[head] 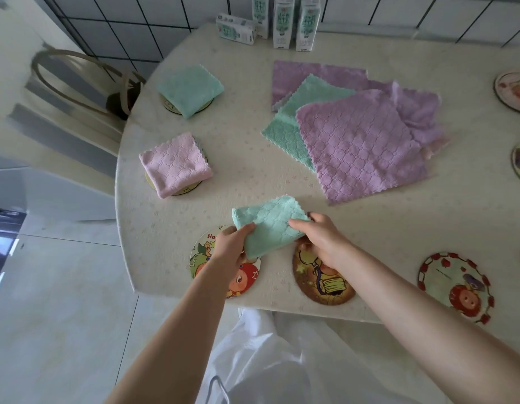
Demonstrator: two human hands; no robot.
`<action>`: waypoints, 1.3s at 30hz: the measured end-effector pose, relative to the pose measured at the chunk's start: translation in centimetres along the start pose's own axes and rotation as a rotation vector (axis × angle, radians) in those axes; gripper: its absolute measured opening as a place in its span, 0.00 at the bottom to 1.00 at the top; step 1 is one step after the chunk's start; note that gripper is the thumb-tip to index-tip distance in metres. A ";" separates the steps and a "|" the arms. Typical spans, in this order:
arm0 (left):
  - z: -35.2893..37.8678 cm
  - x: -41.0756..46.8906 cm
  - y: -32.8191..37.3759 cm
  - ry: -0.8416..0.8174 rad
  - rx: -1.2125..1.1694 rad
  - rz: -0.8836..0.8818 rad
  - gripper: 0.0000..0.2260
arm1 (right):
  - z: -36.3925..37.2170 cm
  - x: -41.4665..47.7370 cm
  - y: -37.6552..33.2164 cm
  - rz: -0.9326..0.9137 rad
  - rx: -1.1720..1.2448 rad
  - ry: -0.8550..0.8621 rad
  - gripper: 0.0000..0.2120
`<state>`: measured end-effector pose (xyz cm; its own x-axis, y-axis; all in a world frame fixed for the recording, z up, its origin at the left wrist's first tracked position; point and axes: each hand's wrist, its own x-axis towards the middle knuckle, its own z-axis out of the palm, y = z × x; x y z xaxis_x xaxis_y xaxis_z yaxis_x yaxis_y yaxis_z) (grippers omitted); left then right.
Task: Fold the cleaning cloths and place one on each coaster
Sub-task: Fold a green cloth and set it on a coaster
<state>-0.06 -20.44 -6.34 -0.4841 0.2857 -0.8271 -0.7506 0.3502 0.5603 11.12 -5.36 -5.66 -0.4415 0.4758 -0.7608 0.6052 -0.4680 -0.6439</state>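
Both hands around folded green cloth

Over the pale round table, the left hand and right hand pinch opposite edges of a folded mint-green waffle cloth, apparently just above two cartoon-printed round coasters, while unfolded lilac and green cloths lie behind.

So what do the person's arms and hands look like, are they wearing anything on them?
Both arms are bare up to the frame's edge: no sleeves, gloves, watch or rings visible. The left hand and right hand are uncovered. Only white clothing shows below.
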 end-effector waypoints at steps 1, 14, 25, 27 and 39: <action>-0.4 -0.2 0.2 -0.008 0.001 0.031 0.12 | 0.3 -0.3 -0.2 -0.021 -0.018 -0.006 0.23; -9.3 -2.8 -3.0 0.084 0.100 0.220 0.08 | 6.2 -3.0 1.3 -0.259 -0.436 -0.019 0.16; -11.4 -2.1 -6.4 0.236 0.240 0.151 0.03 | 8.6 -2.1 5.6 -0.281 -0.717 0.118 0.16; -11.6 -1.8 -6.4 0.250 0.280 0.144 0.03 | 8.6 -2.0 5.8 -0.301 -0.746 0.131 0.15; -11.1 -2.0 -4.8 0.562 1.056 0.528 0.20 | 3.9 -2.6 5.5 -0.431 -0.944 0.120 0.15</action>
<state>-0.49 -32.62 -7.91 -0.9231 0.2833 -0.2598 0.1748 0.9113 0.3728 13.04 -12.05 -7.48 -0.7054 0.5593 -0.4354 0.7066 0.5067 -0.4939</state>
